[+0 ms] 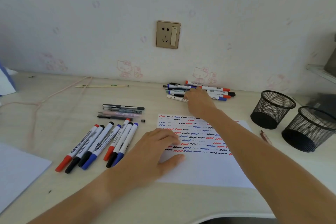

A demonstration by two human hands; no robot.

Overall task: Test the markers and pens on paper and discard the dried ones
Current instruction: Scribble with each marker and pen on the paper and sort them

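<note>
A white sheet of paper (203, 167) lies on the desk, its upper half covered with red, blue and black squiggles. My left hand (154, 152) rests flat on the sheet's left edge, fingers spread. My right hand (199, 102) reaches to a pile of markers and pens (216, 91) by the wall and touches it; whether the fingers hold one I cannot tell. Left of the paper lies a row of several whiteboard markers (101, 143) with red, black and blue caps. Above that row sits a small group of pens (121, 112).
Two black mesh pen cups (272, 109) (309, 129) stand at the right. A reddish pen (265, 136) lies between the paper and the cups. A pink cord (38, 104) and a thin pencil (101, 86) lie at the back left. More paper (16, 171) is at the left edge.
</note>
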